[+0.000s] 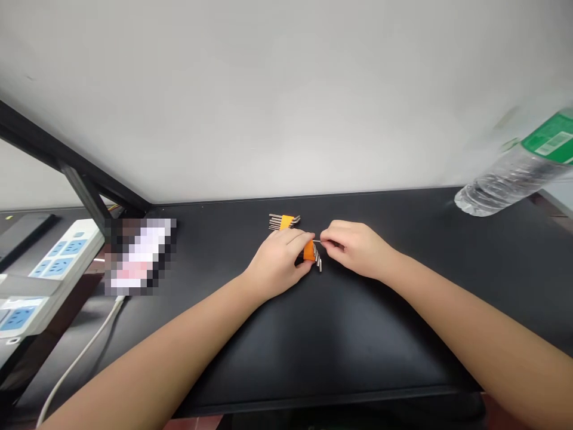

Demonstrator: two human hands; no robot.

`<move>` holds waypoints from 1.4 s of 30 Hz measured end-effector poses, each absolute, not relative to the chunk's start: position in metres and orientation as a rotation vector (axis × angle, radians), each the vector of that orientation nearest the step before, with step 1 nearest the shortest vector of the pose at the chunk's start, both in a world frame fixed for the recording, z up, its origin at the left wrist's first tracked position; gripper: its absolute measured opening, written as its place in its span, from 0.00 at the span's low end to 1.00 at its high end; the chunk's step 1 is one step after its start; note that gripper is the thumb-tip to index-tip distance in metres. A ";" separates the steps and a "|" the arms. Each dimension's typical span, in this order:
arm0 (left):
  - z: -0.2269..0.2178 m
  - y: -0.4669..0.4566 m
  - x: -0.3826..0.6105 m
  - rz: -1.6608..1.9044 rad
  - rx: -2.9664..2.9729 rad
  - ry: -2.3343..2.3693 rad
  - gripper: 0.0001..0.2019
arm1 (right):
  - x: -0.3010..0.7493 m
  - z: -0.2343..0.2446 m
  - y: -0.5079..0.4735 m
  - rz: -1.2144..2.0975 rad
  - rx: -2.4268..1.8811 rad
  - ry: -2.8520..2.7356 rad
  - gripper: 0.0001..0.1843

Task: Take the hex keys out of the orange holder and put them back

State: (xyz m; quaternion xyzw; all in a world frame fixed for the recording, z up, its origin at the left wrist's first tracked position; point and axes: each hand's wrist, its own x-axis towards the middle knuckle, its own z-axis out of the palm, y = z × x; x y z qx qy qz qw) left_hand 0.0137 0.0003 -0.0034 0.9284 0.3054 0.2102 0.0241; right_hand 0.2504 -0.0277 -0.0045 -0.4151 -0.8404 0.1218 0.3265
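My left hand (280,260) is closed around an orange holder of hex keys (310,251) resting on the black table (313,334). My right hand (353,246) pinches one thin metal key (317,241) that sticks out of that holder. A second yellow holder with several hex keys (283,221) lies just behind my left hand, untouched.
A clear plastic bottle with a green label (514,173) lies at the back right by the white wall. A blurred-out object (138,255) sits at the left. White power strips (49,269) and a white cable (85,352) lie at the far left beside a black frame.
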 end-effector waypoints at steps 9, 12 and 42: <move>0.000 -0.008 0.020 0.605 2.948 0.919 0.11 | 0.225 0.003 -0.038 1.398 -1.252 -1.324 0.08; 0.000 -0.006 0.020 0.643 2.892 0.952 0.14 | 0.220 0.000 -0.035 1.438 -1.162 -1.182 0.10; -0.003 -0.007 0.020 0.665 2.965 0.971 0.15 | 0.221 -0.005 -0.040 0.844 -1.349 -1.558 0.07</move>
